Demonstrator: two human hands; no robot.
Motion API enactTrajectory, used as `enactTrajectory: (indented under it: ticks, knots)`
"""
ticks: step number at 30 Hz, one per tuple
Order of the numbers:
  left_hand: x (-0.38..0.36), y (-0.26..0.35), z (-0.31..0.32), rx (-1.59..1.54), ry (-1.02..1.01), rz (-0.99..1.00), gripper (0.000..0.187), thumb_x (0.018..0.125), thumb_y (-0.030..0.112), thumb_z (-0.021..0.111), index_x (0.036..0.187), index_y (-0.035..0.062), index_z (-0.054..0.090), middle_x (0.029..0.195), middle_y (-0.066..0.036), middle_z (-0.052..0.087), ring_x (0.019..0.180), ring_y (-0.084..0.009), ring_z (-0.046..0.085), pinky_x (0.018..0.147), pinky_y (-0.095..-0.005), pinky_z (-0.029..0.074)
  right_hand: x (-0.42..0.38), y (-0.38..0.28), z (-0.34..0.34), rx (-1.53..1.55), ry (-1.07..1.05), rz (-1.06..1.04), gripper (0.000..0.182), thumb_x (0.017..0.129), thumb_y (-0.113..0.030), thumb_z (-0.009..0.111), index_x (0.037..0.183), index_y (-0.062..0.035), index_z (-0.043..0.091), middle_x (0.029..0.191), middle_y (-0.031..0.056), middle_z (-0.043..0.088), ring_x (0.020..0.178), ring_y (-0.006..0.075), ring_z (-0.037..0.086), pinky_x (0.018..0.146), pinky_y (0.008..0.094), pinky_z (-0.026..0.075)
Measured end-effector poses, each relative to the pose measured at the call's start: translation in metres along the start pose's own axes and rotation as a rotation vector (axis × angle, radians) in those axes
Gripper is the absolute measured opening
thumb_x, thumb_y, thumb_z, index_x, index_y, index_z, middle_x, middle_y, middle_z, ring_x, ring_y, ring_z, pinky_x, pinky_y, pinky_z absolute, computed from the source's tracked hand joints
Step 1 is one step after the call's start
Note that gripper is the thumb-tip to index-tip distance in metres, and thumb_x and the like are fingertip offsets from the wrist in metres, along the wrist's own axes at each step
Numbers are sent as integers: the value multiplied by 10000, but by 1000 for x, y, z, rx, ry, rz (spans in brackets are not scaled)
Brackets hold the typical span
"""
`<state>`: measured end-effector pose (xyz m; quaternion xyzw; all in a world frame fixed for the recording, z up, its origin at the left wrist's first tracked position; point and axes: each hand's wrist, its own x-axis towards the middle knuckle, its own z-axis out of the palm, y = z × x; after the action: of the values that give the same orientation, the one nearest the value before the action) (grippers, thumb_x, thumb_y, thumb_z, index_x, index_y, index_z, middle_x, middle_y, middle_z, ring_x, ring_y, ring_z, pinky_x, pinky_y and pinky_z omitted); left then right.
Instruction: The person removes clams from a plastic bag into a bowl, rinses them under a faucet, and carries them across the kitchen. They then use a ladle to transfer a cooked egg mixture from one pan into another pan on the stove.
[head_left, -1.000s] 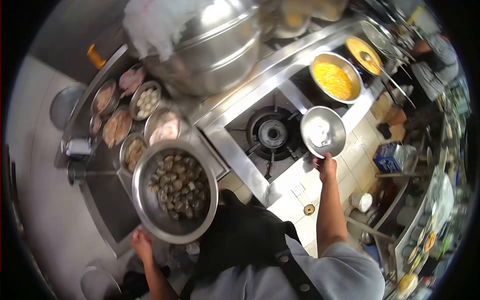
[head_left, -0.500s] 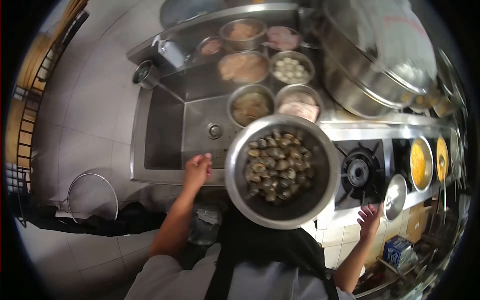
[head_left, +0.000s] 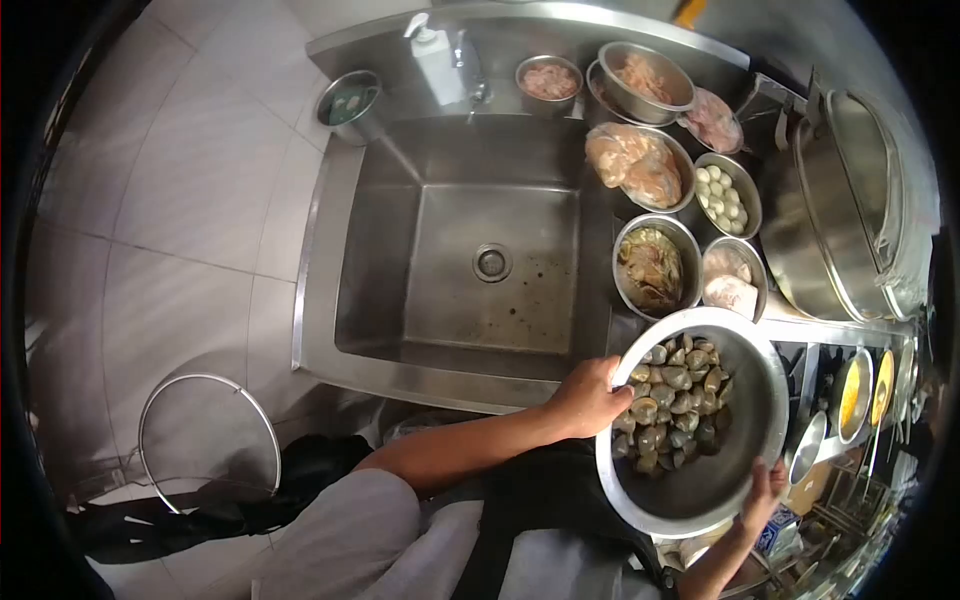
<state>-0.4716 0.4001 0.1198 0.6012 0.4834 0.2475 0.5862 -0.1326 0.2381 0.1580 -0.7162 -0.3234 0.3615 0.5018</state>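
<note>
A wide steel bowl (head_left: 745,485) is held between my two hands, in front of my dark apron. Brown clams (head_left: 670,405) lie in it, heaped toward its left side. My left hand (head_left: 592,398) grips the bowl's left rim, with the thumb over the edge. At the lower right rim, my right hand (head_left: 765,495) has its fingers closed on the metal. Just beyond the bowl stand a bowl of pale yellowish food (head_left: 650,268) and a bowl with pink meat (head_left: 730,285).
A steel sink (head_left: 490,345) with a central drain lies left of the bowl. Behind it are a white pump bottle (head_left: 437,62) and a steel cup (head_left: 350,105). A bowl of white balls (head_left: 722,200) and a large pot (head_left: 820,220) stand at right.
Both hands have come in from the sides and taken hold of the clam bowl. In the view, the bowl sits farther right, and the clams are gathered toward its left side.
</note>
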Motion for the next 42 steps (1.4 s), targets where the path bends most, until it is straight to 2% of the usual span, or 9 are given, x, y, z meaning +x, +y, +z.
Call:
enactTrajectory:
  ticks: [5,13,25,29,31,36,38,40,42]
  knots:
    - [-52,66,-68,-161,35,-30,236,862,130,663,1040,-10,598,804,-12,620,678,-76,558,606,-274,473,-4,-100,11,132,-184,-122,183,848,-134,628,979,-10,600,956,42,650,830,79,559,788,207,409]
    - [-129,91,-203,-283,589,115,108,842,86,671,923,19,644,824,0,647,725,-68,571,657,-246,466,-29,-171,181,287,-530,-123,148,843,-80,657,966,-27,596,791,-15,591,718,71,533,637,208,408]
    - [36,-220,-359,141,786,-438,174,831,66,666,962,-40,621,867,-161,659,776,-260,623,727,-383,459,126,98,529,-337,-564,298,145,787,-72,640,891,25,613,793,119,662,727,236,648,672,358,516]
    - [89,-273,-351,2,895,-594,240,847,89,657,1044,-34,598,940,-177,669,858,-289,656,777,-370,474,171,154,579,-214,-460,341,171,778,-52,621,927,27,652,858,157,679,774,273,650,709,384,499]
    - [106,-326,-358,131,825,-572,281,842,163,680,1043,-17,600,958,-175,673,893,-324,658,789,-405,480,196,184,602,-187,-371,340,120,790,14,626,909,9,645,806,103,655,694,182,604,646,330,481]
    - [133,-361,-358,180,843,-624,276,857,183,667,1034,-18,599,919,-179,667,845,-336,642,792,-423,471,230,193,627,-286,-450,324,272,776,-48,642,1042,8,627,968,193,656,887,303,633,824,385,484]
    - [135,-333,-352,47,860,-684,289,857,181,665,1053,-18,591,974,-190,645,908,-337,621,826,-433,459,224,165,646,-643,-209,-225,324,788,-59,638,1109,-24,614,1022,198,640,944,346,608,886,418,465]
    - [138,-335,-346,-90,872,-766,302,858,179,663,1073,-18,583,1030,-201,623,970,-338,601,861,-442,446,233,92,676,-171,-346,-341,382,816,-112,647,1181,-26,580,1111,195,622,1069,339,574,930,405,457]
    - [144,-358,-344,109,886,-768,304,858,150,653,1094,-23,569,1144,-207,557,1127,-337,523,929,-449,414,217,-36,685,717,-632,356,407,932,-119,517,1316,-21,429,1294,194,535,1159,326,538,937,429,476]
